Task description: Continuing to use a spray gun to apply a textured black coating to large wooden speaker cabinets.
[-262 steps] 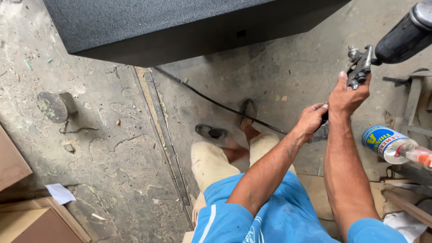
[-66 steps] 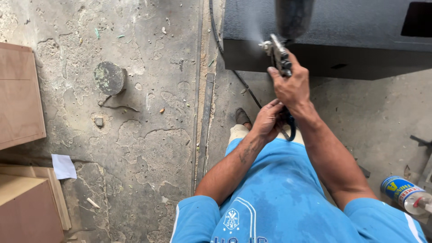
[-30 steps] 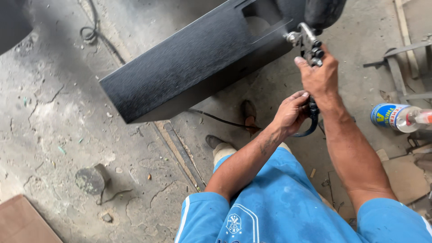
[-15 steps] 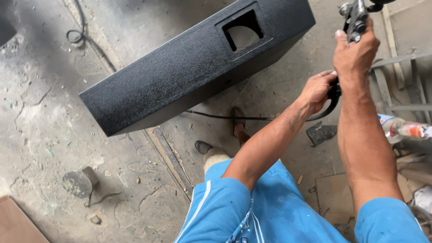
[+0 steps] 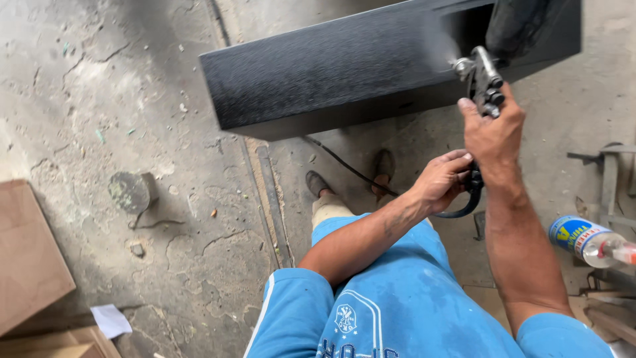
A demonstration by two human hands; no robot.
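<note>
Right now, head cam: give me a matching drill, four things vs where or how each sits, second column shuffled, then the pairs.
Things
1. spray gun
2. hose
3. black box
4. bottle

Places or states
A. lying on its side at the right edge of the view
B. gripped in the right hand
C. looped under the left hand
D. in front of the gun's nozzle, mist against it

Pairs: 1-B, 2-C, 3-D, 4-A

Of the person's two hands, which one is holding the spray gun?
The right hand, raised highest toward the black box, grips the spray gun. The left hand sits lower, its fingers around the dark hose instead.
</note>
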